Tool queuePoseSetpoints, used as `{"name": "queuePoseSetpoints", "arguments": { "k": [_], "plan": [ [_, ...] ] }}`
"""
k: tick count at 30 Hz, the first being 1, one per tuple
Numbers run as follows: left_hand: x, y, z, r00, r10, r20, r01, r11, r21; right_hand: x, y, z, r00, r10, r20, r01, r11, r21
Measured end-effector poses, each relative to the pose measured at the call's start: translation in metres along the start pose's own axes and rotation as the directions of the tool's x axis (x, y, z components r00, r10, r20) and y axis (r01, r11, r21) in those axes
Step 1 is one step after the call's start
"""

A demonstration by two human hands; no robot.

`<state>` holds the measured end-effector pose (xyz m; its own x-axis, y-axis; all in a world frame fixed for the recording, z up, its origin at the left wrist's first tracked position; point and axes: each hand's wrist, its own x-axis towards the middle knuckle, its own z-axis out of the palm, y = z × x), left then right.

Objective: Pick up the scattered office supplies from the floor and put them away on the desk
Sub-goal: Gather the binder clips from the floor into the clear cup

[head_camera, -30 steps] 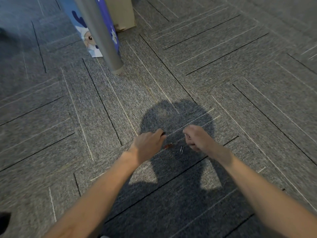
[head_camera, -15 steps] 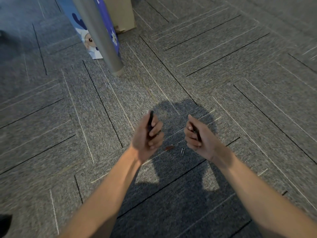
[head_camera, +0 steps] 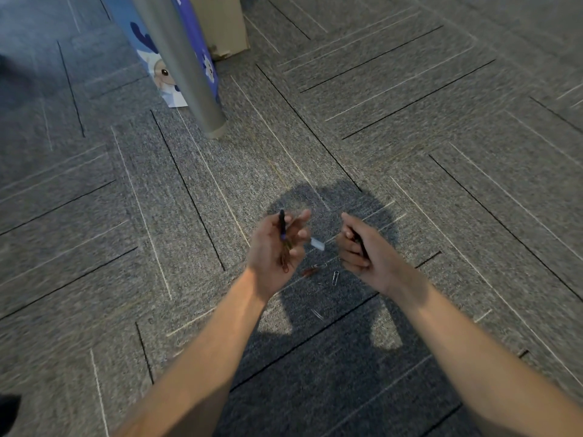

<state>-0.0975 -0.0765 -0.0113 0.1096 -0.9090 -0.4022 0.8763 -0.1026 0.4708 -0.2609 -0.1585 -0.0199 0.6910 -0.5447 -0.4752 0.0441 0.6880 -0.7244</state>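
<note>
Grey carpet tiles laid in a herringbone pattern cover the floor, and you are looking down at it past both bare forearms.

Your left hand is raised above the carpet with the palm turned up and inward. Its grip is closed loosely on a dark pen with a purple band, which stands nearly upright against the palm. A small bunch of reddish clips lies in the same palm below the pen. The upper fingers are nearly straight and the lower ones curl in.

Your right hand is level with it and a little apart. Its fingers are curled tight round a slim dark object, and too little of that shows to say what it is.

Between the two hands is a small white piece. You cannot tell from this view whether it lies on the carpet or is above it.

More supplies lie on the floor just below your hands. There is a silver paper clip, a brown clip beside it, and a third clip nearer to you. All of them sit inside your shadow.

Well beyond, at the top left, a slanted metal leg meets the carpet. A blue bag printed with a cartoon reindeer stands behind the leg, and a beige cardboard box is next to the bag.
</note>
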Motion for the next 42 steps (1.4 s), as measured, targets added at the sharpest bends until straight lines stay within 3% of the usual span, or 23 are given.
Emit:
{"name": "queuePoseSetpoints", "arguments": {
  "k": [4, 6, 9, 11, 13, 16, 22, 27, 30, 32, 33, 34, 35, 36, 37, 38, 39, 40, 42],
  "plan": [
    [0.001, -0.005, -0.009, 0.996, -0.008, -0.088, 0.033, 0.959, 0.281, 0.0, 0.002, -0.003, 0.998, -0.01, -0.062, 0.009, 1.0, -0.025],
    [0.0, -0.006, -0.014, 0.987, 0.041, -0.155, 0.014, 0.941, 0.337, 0.002, 0.005, -0.003, 0.996, -0.019, -0.087, 0.003, 0.983, -0.182],
    [0.001, -0.006, -0.014, 0.974, 0.09, -0.207, -0.039, 0.971, 0.238, 0.0, 0.01, 0.006, 0.999, 0.021, -0.031, -0.033, 0.869, -0.493],
    [0.001, -0.005, -0.011, 0.971, 0.102, -0.217, -0.069, 0.986, 0.154, -0.001, 0.015, 0.015, 0.996, 0.067, 0.059, -0.024, 0.838, -0.545],
    [0.001, -0.003, -0.007, 0.968, 0.096, -0.231, -0.092, 0.995, 0.031, 0.0, 0.02, 0.02, 0.992, 0.077, 0.095, -0.014, 0.844, -0.536],
    [0.004, -0.001, -0.007, 0.966, 0.075, -0.247, -0.124, 0.975, -0.187, 0.004, 0.024, 0.017, 0.999, 0.039, -0.006, -0.037, 0.873, -0.486],
    [-0.003, -0.023, -0.017, 0.944, 0.045, -0.326, -0.123, 0.967, -0.223, 0.008, 0.023, 0.002, 0.965, -0.025, -0.262, -0.073, 0.932, -0.356],
    [-0.001, -0.027, -0.019, 0.891, 0.078, -0.448, -0.222, 0.934, -0.279, 0.01, 0.021, 0.008, 0.963, -0.037, -0.265, -0.068, 0.925, -0.374],
    [-0.001, -0.03, -0.015, 0.885, 0.054, -0.462, -0.151, 0.973, -0.176, 0.012, 0.02, 0.015, 0.959, -0.031, -0.281, -0.07, 0.938, -0.34],
    [-0.003, -0.031, -0.016, 0.902, -0.014, -0.432, -0.024, 0.996, -0.081, 0.013, 0.018, 0.016, 0.942, -0.068, -0.33, -0.07, 0.918, -0.389],
    [-0.004, -0.029, -0.017, 0.912, -0.037, -0.408, 0.053, 0.998, 0.029, 0.015, 0.019, 0.013, 0.928, -0.138, -0.346, -0.069, 0.849, -0.524],
    [-0.004, -0.027, -0.018, 0.921, -0.02, -0.389, 0.109, 0.972, 0.208, 0.016, 0.021, 0.01, 0.914, -0.231, -0.332, -0.074, 0.712, -0.698],
    [-0.005, -0.026, -0.02, 0.931, 0.05, -0.363, 0.132, 0.878, 0.46, 0.017, 0.022, 0.008, 0.909, -0.309, -0.281, -0.083, 0.527, -0.846],
    [-0.005, -0.025, -0.023, 0.945, 0.147, -0.293, 0.119, 0.68, 0.723, 0.018, 0.024, 0.005, 0.915, -0.344, -0.21, -0.085, 0.346, -0.934],
    [-0.004, -0.024, -0.028, 0.954, 0.236, -0.183, 0.08, 0.391, 0.917, 0.019, 0.025, 0.004, 0.927, -0.345, -0.15, -0.083, 0.202, -0.976],
    [-0.003, -0.024, -0.033, 0.962, 0.267, -0.054, 0.029, 0.096, 0.995, 0.02, 0.026, 0.002, 0.939, -0.327, -0.108, -0.08, 0.099, -0.992],
    [-0.002, -0.023, -0.036, 0.968, 0.247, 0.04, -0.01, -0.121, 0.993, 0.022, 0.025, 0.002, 0.949, -0.304, -0.078, -0.075, 0.022, -0.997],
    [0.0, -0.021, -0.041, 0.975, 0.202, 0.091, -0.037, -0.258, 0.966, 0.024, 0.023, 0.002, 0.957, -0.284, -0.059, -0.071, -0.035, -0.997],
    [0.003, -0.016, -0.05, 0.987, 0.103, 0.126, -0.081, -0.364, 0.928, 0.028, 0.018, 0.003, 0.972, -0.233, -0.042, -0.069, -0.108, -0.992]
  ]
}}
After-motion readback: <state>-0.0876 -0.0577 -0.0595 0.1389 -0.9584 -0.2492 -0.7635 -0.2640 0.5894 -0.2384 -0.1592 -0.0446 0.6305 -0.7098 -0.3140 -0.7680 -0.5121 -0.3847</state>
